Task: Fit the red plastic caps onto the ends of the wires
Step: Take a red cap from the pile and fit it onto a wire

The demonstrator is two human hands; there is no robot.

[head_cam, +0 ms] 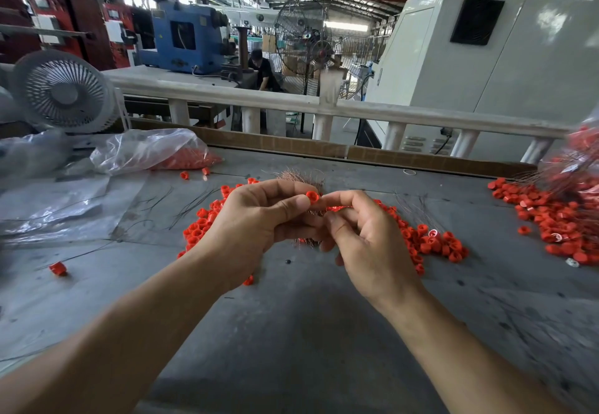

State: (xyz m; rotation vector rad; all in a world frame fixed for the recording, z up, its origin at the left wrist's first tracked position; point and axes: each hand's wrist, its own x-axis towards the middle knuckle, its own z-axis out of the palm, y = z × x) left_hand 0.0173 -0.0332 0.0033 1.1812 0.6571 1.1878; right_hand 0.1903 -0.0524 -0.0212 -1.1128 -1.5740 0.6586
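Observation:
Over the middle of the grey table my two hands meet. My left hand grips a bundle of thin copper wires, whose ends fan out above its fingers, and its thumb and forefinger pinch a red cap. My right hand pinches something thin right beside that cap; the wire end there is hidden by my fingertips. A heap of loose red caps lies on the table under and around both hands.
A clear plastic bag with more red caps lies at the back left, beside a white fan. A pile of capped wires covers the right edge. Loose thin wires lie left of my hands. A cardboard strip lines the far edge.

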